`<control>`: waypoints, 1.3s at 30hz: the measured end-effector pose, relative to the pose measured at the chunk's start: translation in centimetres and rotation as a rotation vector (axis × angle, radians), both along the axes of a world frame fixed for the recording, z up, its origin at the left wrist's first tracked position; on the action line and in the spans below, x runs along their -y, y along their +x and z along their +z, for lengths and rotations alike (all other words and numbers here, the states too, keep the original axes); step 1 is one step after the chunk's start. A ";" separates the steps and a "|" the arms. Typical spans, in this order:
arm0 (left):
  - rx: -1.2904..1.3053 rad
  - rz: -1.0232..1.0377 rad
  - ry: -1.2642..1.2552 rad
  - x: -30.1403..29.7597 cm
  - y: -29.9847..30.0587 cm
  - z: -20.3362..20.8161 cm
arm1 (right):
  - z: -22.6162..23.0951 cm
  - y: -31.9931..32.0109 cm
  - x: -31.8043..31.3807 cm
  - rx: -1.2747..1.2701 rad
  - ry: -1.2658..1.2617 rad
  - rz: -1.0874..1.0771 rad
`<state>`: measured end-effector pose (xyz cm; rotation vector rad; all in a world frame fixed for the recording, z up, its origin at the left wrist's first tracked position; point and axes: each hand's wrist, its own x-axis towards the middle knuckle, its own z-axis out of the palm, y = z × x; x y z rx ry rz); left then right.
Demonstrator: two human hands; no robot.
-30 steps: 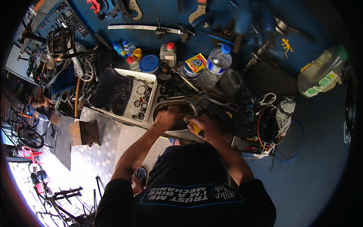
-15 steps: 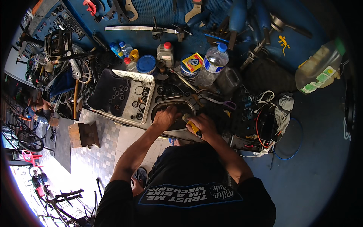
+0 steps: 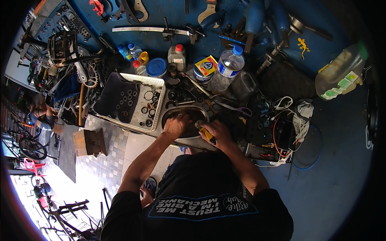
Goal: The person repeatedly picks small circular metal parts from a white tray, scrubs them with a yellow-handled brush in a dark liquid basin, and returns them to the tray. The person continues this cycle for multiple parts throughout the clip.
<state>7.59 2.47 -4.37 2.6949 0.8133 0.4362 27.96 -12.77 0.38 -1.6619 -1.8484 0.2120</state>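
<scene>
An oval metal basin [image 3: 189, 107] with dark contents stands at the bench's near edge, in front of me. My left hand [image 3: 176, 125] reaches over its left side, fingers curled down into it; whatever they hold is hidden. At the basin's right rim, my right hand [image 3: 218, 132] is closed around a yellow-handled brush [image 3: 208, 136]. Its short, dull bristle head points left, over the basin. Left of the basin is a white plastic tray [image 3: 161, 96]. A black mat [image 3: 113, 94] lies in it, with several small rings [image 3: 129, 93] on and beside it.
Behind the basin stand a clear bottle with a blue cap [image 3: 228, 68], a blue-lidded tub [image 3: 156, 68] and a grey bottle [image 3: 177, 58]. Purple-handled scissors [image 3: 243, 111] lie to the right, near tangled cables [image 3: 283, 102]. A hammer handle [image 3: 81, 100] sticks out at the left.
The view has shifted very slightly. Both hands keep almost the same places at the basin, and the brush stays in the right one.
</scene>
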 end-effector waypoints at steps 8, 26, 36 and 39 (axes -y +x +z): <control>0.012 -0.032 0.001 0.6 -0.5 -1.0 | -0.1 0.0 -0.1 0.010 -0.007 -0.011; 0.041 -0.008 -0.085 -1.6 -0.8 1.8 | 0.5 0.2 -0.1 0.004 -0.034 0.000; 0.095 -0.078 -0.318 -2.9 -1.0 1.9 | -0.4 0.3 0.0 -0.021 -0.018 0.001; 0.228 -0.080 -0.489 -3.6 -1.3 1.7 | -0.2 0.4 0.0 -0.023 -0.021 0.000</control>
